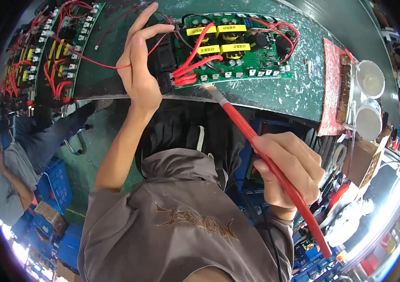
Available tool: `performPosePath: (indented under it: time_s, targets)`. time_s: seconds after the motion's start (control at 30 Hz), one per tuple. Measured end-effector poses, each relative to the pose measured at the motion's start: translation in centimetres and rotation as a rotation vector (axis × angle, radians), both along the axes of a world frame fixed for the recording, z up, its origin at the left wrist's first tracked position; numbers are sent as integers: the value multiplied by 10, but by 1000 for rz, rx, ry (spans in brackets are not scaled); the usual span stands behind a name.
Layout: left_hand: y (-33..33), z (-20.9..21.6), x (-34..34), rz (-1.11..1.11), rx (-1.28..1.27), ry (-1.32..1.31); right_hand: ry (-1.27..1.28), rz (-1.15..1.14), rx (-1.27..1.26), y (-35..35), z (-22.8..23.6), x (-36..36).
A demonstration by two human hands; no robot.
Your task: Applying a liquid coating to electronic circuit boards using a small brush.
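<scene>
My right hand [288, 164] grips a long red-handled brush [243, 123] slantwise. The pale bristle end is at the near edge of a green circuit board [270, 70]; whether it touches cannot be told. Yellow-wrapped transformers [232, 32], thick red wires [199, 49] and a row of small upright components line the board. At its left end sits a black block [164, 58]. Beside that block my left hand [139, 70] stands on edge, its fingers stretched out. A thin red wire [92, 61] runs to this hand; its hold on it, if any, is hidden.
More wired circuit boards [63, 56] lie at the left of the green worktable [310, 89]. On the right are a red mat [330, 87] and two white tubs [370, 80]. Another person [16, 164] sits at far left, near blue crates [56, 183].
</scene>
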State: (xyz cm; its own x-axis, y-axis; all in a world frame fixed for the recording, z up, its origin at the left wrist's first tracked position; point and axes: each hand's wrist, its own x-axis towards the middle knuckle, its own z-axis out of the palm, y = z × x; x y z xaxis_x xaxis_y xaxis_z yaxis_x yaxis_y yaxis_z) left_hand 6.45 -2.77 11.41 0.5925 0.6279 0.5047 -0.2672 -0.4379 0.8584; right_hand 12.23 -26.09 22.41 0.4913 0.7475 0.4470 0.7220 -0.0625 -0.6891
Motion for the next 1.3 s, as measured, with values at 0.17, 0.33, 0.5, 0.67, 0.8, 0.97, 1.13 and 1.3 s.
performPosePath:
  time_s: [0.17,0.33,0.5,0.67,0.8,0.97,1.13,1.3]
  targets:
    - [1,0,-1,31,52,18,-74,52,-57,13,3,0]
    - [-17,28,4,154,-117,19,-138,30,-73,21,3,0]
    - [-17,32,0,144,-133,151,-152,10,-39,16,0,-2]
    - [-17,27,7,147,-173,67,-113,-31,-63,6,5,-2]
    - [2,-4,-6,-25,-83,5,-129,-75,-107,16,0,-2]
    - [-2,-1,-6,-64,-132,31,-167,-76,-40,9,-4,-1]
    - [-9,0,-5,-64,-105,-5,-132,-103,-37,-3,-2,3]
    - [-10,0,-6,-63,-137,10,-172,-125,-77,3,-6,8]
